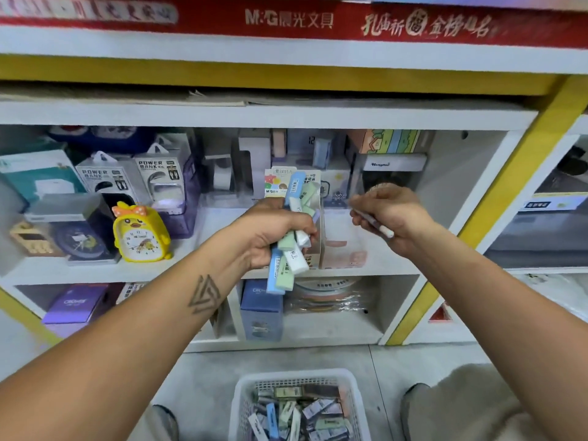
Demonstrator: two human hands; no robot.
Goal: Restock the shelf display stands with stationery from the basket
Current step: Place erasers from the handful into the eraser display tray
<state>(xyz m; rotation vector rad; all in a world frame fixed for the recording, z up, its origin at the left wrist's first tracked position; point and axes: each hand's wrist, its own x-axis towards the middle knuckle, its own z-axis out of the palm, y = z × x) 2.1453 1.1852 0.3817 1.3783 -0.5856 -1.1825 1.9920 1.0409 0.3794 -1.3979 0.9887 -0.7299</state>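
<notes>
**Erasers in my left fist, one slim stick in my right**

My left hand [270, 232] has its fingers clamped round a bundle of pastel erasers [291, 246], held up before the middle shelf [95, 268]. My right hand [389, 214], just right of it, pinches a slim stick eraser [377, 225] beside the clear display stand [342, 249]. Near me, on the floor, the white basket [241, 396] holds more stationery.

I'm looking at a white shelf unit [267, 116] with yellow trim, its middle board holding two boxed power banks [133, 179], a yellow duck alarm clock [140, 232], a round blue clock [79, 241] and a clear display stand [342, 246]. The board below carries a blue box [261, 310] and a purple box [74, 302]. On the grey floor [203, 377] sits a white plastic basket [296, 375] of erasers.
</notes>
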